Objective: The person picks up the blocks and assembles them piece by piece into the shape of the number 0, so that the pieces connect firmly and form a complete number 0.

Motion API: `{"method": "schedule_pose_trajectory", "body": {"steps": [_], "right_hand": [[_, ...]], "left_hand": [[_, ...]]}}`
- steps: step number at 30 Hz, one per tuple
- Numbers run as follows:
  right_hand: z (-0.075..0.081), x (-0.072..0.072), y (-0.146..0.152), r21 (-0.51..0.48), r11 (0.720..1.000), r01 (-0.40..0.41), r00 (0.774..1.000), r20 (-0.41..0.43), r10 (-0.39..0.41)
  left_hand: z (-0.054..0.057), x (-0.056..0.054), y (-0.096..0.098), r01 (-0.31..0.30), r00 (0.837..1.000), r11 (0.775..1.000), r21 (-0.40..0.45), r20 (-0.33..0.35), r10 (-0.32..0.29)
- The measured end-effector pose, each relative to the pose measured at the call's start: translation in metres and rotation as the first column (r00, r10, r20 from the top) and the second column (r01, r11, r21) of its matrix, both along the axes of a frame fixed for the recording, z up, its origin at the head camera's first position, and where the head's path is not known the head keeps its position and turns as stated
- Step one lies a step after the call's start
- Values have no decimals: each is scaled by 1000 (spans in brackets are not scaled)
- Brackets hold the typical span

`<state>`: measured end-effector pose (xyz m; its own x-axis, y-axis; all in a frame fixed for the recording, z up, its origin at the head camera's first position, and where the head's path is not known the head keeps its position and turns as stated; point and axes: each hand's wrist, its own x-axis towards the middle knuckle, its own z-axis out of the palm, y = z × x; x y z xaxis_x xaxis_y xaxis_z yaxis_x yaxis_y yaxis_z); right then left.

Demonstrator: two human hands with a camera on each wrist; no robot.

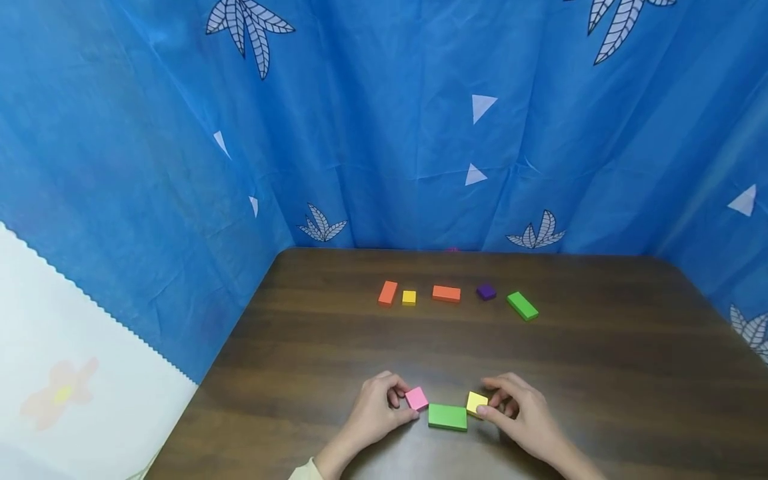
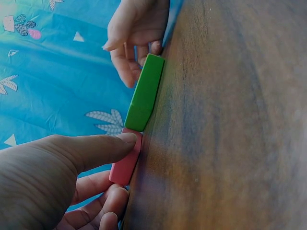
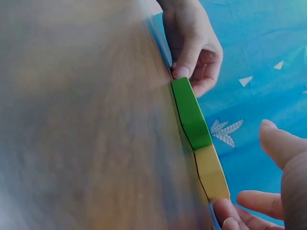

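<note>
My left hand (image 1: 376,409) pinches a small pink square block (image 1: 417,399) between thumb and fingers. In the left wrist view the thumb lies on the pink block (image 2: 126,160), which meets the end of a green rectangular block (image 2: 145,93). That green block (image 1: 447,417) lies flat between both hands. At its right end sits a yellow square block (image 1: 476,402), turned slightly. My right hand (image 1: 521,412) is beside it, fingertips at the yellow block's (image 3: 211,171) outer end; the right thumb (image 3: 283,143) stands apart above it.
Farther back on the brown wooden table (image 1: 336,347) lie an orange block (image 1: 387,293), a small yellow block (image 1: 409,297), another orange block (image 1: 447,293), a purple block (image 1: 487,292) and a green block (image 1: 523,306). A blue patterned curtain (image 1: 384,133) hangs behind the table.
</note>
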<state>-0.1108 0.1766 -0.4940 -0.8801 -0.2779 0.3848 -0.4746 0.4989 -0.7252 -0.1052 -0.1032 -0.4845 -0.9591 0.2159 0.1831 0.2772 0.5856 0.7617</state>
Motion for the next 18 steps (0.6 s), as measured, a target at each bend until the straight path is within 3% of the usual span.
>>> {"method": "schedule_pose_trajectory", "body": {"steps": [5,9,14,18], "right_hand": [[10,-11,11,35,997,69,996,-67,-66],[19,-28,29,71,984,166,981,-115,-157],[31,-59,52,125,945,302,948,-144,-283],[37,-81,65,165,913,372,927,-101,-360]], "left_hand": [[0,-2,1,1,1000,1000,0,17,-1],[0,-4,2,1,1000,1000,-4,21,-1],[0,-4,2,-5,1000,1000,-14,21,5],[1,-2,1,-11,1000,1000,-23,21,11]]}}
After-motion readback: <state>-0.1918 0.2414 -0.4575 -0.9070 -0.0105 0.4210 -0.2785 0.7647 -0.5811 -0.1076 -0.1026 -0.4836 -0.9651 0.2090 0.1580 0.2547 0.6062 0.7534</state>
